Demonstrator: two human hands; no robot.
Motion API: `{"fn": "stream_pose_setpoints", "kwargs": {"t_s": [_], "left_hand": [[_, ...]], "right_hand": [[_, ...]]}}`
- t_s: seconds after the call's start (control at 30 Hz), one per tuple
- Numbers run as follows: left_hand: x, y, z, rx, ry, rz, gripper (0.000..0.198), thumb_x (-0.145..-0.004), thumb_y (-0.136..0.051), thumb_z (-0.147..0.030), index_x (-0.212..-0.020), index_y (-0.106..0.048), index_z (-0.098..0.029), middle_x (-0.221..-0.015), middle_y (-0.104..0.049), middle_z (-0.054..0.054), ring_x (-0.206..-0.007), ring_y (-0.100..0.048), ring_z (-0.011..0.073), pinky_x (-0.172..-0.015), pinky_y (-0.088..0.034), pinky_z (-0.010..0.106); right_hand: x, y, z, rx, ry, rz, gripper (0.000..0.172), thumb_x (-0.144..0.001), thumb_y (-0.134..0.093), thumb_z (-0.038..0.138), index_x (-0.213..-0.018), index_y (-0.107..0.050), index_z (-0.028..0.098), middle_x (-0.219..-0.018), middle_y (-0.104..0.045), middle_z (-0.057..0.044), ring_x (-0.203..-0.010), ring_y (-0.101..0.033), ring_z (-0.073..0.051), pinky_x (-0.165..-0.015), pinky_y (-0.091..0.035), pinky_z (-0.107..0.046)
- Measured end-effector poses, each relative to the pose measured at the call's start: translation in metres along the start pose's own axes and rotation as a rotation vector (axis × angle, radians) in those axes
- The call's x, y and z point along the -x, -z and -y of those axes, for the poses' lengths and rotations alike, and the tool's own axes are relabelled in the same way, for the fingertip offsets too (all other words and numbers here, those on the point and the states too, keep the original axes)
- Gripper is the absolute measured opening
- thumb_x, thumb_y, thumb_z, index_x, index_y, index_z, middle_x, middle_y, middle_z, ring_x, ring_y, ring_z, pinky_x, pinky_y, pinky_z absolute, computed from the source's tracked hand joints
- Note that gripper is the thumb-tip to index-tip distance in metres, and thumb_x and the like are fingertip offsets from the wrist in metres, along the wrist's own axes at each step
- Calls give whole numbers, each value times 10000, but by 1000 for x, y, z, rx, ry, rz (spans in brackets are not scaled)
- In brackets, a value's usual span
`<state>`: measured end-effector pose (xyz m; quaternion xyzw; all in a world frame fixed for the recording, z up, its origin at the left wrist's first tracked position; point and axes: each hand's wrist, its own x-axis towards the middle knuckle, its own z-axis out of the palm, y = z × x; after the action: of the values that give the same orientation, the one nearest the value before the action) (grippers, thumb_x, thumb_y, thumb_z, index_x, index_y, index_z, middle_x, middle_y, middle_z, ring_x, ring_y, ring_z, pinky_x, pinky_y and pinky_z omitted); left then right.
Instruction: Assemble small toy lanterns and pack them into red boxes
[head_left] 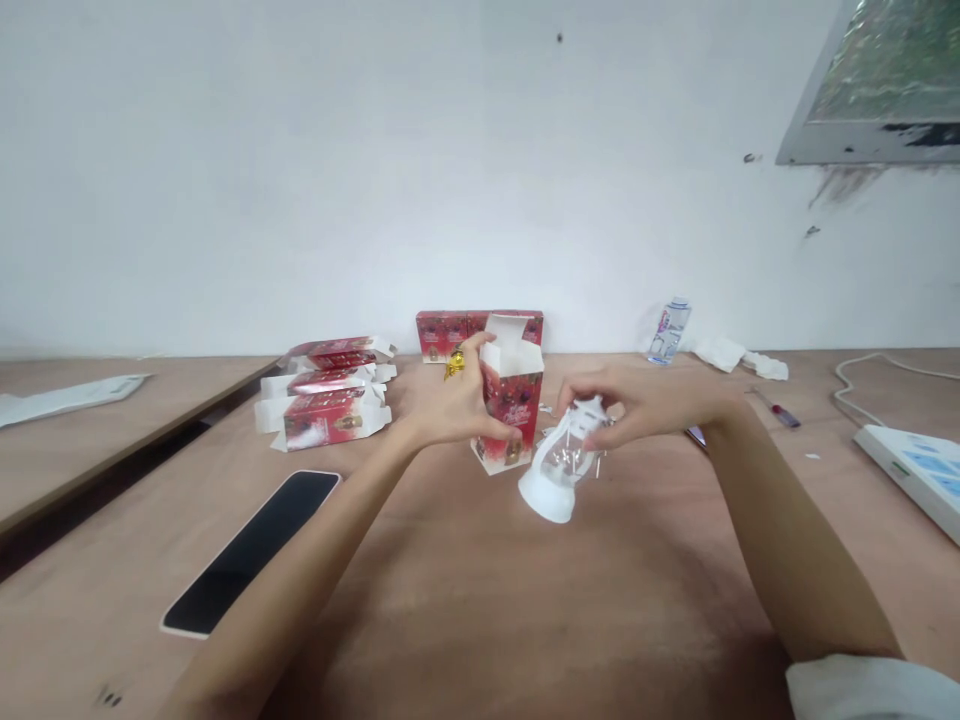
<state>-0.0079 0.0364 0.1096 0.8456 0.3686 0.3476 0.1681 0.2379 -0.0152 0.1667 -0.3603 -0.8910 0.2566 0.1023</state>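
My left hand (450,405) is closed round a small red and white carton (511,405) that stands upright on the wooden table (465,600) with its top flaps open. A small gold object (454,364) shows at that hand's fingers. My right hand (637,400) grips a white and clear lantern-shaped ornament (562,465) by its top. The ornament hangs tilted just right of the carton, its white base pointing down and toward me.
A pile of flat red cartons (330,395) lies at the left, and more red boxes (442,335) stand at the wall. A black phone (251,550) lies near left. A water bottle (669,330), crumpled tissue (739,355), a screwdriver (776,410), a white power strip (911,470).
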Motion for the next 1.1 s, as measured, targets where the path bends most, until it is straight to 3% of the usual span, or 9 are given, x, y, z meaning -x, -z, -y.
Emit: {"fn": "stream_pose_setpoints", "kwargs": {"t_s": [0.07, 0.13, 0.2, 0.27, 0.5, 0.67, 0.83, 1.0, 1.1], "left_hand": [[0, -5, 0, -93, 3, 99, 1115, -456, -826, -359, -1340, -172, -175, -1006, -509, 72, -838, -605, 258, -737, -496, 386], [1, -8, -3, -141, -7, 221, 1106, -478, -811, -370, -1352, -165, -169, -1006, -528, 77, -818, -615, 264, -745, -492, 399], [2, -10, -7, -148, -2, 313, 1100, -495, -799, -393, -1358, -159, -159, -1002, -544, 86, -805, -623, 277, -744, -491, 412], [2, -11, -9, -134, 22, 327, 1126, -480, -804, -420, -1357, -154, -144, -1008, -551, 101, -830, -625, 303, -747, -492, 426], [1, -13, -4, 21, -60, 208, 1163, -439, -833, -375, -1346, -127, -194, -1286, -409, 186, -1097, -541, 350, -893, -451, 475], [3, -12, -10, 63, -91, 182, 1084, -478, -814, -323, -1324, -143, -215, -1269, -417, 167, -1001, -602, 311, -857, -477, 450], [4, -14, -17, 6, -63, 192, 1000, -503, -798, -316, -1303, -208, -206, -1128, -517, 122, -932, -628, 305, -810, -492, 438], [4, -17, -19, 81, -51, 220, 1001, -498, -809, -306, -1301, -218, -216, -1027, -541, 74, -824, -629, 247, -739, -513, 403], [5, -16, -18, 130, -29, 210, 995, -509, -813, -308, -1307, -225, -218, -1002, -522, 58, -771, -605, 212, -691, -524, 387]], "right_hand": [[2, 5, -6, -195, 135, -122, 244, -739, -659, 334, -925, -571, 201, -871, -618, -12, -727, -560, -126, -590, -423, -235], [-2, 7, -15, -353, 214, -328, 260, -721, -694, 342, -888, -564, 192, -807, -596, 4, -703, -553, -112, -596, -436, -231], [-9, 8, -25, -461, 249, -532, 259, -716, -708, 355, -852, -561, 190, -768, -580, 16, -683, -544, -101, -590, -443, -225], [-14, 7, -34, -538, 239, -635, 261, -729, -698, 378, -851, -560, 193, -741, -575, 19, -648, -534, -95, -551, -442, -218], [-16, 12, -48, -616, 138, -660, 264, -716, -713, 358, -849, -572, 178, -651, -558, 21, -518, -473, -70, -410, -383, -196], [-16, 13, -46, -520, 33, -729, 265, -712, -703, 375, -820, -584, 166, -667, -567, -2, -522, -474, -74, -406, -379, -200], [-13, 4, -22, -221, -144, -774, 307, -698, -699, 378, -893, -563, 184, -648, -556, 13, -507, -460, -84, -460, -381, -231], [-23, -16, -5, -43, -74, -680, 365, -727, -663, 374, -1004, -494, 207, -767, -588, 0, -633, -504, -126, -557, -377, -254], [-28, -20, -4, 28, -38, -702, 339, -748, -656, 381, -966, -465, 204, -772, -573, 1, -637, -478, -121, -572, -348, -253]]}}
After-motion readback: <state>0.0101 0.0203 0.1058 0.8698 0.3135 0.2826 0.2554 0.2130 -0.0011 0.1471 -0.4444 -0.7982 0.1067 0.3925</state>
